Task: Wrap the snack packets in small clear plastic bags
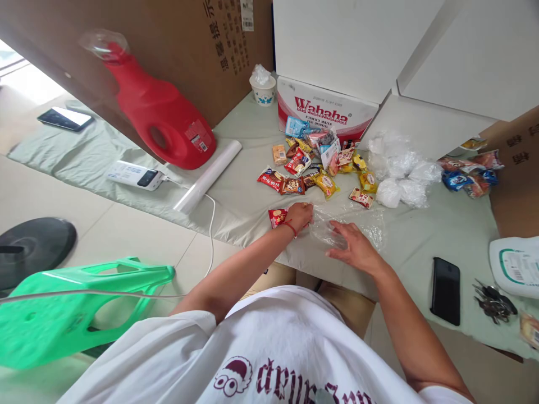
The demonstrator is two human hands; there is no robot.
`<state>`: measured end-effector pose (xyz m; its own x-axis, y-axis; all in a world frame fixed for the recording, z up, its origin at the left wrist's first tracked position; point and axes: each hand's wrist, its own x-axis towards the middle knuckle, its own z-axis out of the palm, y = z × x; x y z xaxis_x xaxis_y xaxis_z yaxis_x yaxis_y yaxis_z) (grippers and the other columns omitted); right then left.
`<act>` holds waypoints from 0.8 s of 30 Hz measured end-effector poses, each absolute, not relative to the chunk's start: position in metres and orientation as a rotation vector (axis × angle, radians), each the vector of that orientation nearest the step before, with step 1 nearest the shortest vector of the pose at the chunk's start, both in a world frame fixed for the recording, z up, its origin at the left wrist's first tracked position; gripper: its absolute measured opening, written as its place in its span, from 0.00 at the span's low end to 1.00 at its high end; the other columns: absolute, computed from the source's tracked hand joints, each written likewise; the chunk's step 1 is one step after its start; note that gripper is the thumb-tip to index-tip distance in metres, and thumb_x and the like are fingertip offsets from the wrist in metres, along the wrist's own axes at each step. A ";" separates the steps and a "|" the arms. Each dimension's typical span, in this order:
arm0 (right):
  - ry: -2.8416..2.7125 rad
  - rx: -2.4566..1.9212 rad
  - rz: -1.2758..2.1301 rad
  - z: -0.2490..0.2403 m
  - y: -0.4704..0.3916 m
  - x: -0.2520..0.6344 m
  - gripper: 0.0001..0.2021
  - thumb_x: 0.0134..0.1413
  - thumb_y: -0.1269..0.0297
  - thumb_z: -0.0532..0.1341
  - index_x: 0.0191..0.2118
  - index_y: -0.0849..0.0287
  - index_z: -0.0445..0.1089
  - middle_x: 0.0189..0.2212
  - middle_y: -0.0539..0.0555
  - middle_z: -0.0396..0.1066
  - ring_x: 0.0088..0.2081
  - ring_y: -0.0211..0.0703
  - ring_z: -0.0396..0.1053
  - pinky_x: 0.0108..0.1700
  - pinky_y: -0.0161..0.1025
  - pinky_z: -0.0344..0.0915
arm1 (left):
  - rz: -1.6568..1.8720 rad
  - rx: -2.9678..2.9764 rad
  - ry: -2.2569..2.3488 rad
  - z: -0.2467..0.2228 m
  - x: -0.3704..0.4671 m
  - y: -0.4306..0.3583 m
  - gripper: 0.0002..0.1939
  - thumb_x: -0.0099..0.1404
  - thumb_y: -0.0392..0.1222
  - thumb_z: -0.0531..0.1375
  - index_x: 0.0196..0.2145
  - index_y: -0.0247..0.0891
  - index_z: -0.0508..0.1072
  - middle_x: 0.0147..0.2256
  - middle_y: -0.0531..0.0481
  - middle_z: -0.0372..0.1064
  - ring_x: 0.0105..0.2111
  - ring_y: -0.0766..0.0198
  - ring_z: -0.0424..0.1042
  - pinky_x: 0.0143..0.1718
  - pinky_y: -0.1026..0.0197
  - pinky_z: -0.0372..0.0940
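My left hand [300, 216], with a red cord at the wrist, is closed on the near-left edge of a sheet of clear plastic film [370, 224]. Beside and partly beneath that hand lies a red snack packet [277, 217]. My right hand [354, 248] hovers at the film's near side, thumb and fingers apart; whether it touches the film I cannot tell. Beyond both hands spreads a pile of wrapped snacks [325, 184] in red, yellow, brown and blue wrappers. To its right is a heap of crumpled clear plastic bundles [402, 168].
A Wahaba carton [328, 106] stands behind the snacks, a paper cup [263, 92] left of it. Leftward are a film roll [208, 177], red jug [168, 123], power bank [133, 175] and green stool [84, 297]. A phone [446, 290] and keys [493, 303] lie right.
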<state>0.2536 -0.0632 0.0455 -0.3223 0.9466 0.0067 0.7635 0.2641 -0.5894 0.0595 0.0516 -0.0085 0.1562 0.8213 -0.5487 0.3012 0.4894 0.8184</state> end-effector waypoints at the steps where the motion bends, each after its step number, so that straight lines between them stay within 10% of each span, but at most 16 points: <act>1: -2.198 -1.574 0.690 0.045 -0.070 0.243 0.27 0.61 0.50 0.65 0.62 0.56 0.68 0.42 0.58 0.75 0.46 0.53 0.68 0.50 0.49 0.66 | 0.491 1.062 1.417 -0.008 0.059 0.051 0.18 0.71 0.50 0.55 0.28 0.38 0.71 0.21 0.49 0.71 0.13 0.68 0.59 0.21 0.62 0.56; 4: -2.251 -1.587 0.481 0.044 -0.087 0.221 0.13 0.68 0.60 0.58 0.51 0.56 0.76 0.38 0.59 0.73 0.43 0.52 0.66 0.47 0.47 0.64 | 0.486 1.066 1.429 -0.002 0.060 0.051 0.18 0.72 0.49 0.54 0.28 0.38 0.72 0.22 0.48 0.73 0.13 0.67 0.59 0.22 0.61 0.57; 11: -2.539 -1.463 0.431 0.014 -0.118 0.197 0.16 0.69 0.70 0.53 0.50 0.51 0.78 0.40 0.55 0.74 0.38 0.45 0.68 0.40 0.39 0.62 | 0.474 1.063 1.506 0.020 0.059 0.060 0.12 0.71 0.43 0.54 0.33 0.36 0.71 0.28 0.45 0.76 0.17 0.65 0.65 0.26 0.60 0.62; 18: -2.611 -1.572 0.365 0.001 -0.117 0.195 0.23 0.65 0.73 0.54 0.60 0.51 0.72 0.65 0.58 0.66 0.44 0.48 0.74 0.43 0.41 0.67 | 1.017 1.590 1.644 0.064 0.050 0.020 0.17 0.59 0.31 0.60 0.47 0.35 0.69 0.53 0.38 0.69 0.50 0.54 0.72 0.54 0.53 0.66; 24: -2.681 -1.720 0.536 0.007 -0.107 0.185 0.14 0.59 0.76 0.57 0.41 0.60 0.81 0.36 0.63 0.80 0.37 0.54 0.76 0.38 0.43 0.66 | 0.580 2.061 1.098 0.054 0.076 -0.026 0.10 0.64 0.31 0.53 0.32 0.39 0.74 0.37 0.43 0.75 0.42 0.56 0.74 0.49 0.55 0.69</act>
<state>0.1854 -0.1074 0.0073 -0.4304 0.8674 -0.2499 0.8968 0.3794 -0.2278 0.0759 -0.0255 0.0541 0.5361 0.8424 0.0535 0.5192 -0.3791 0.7660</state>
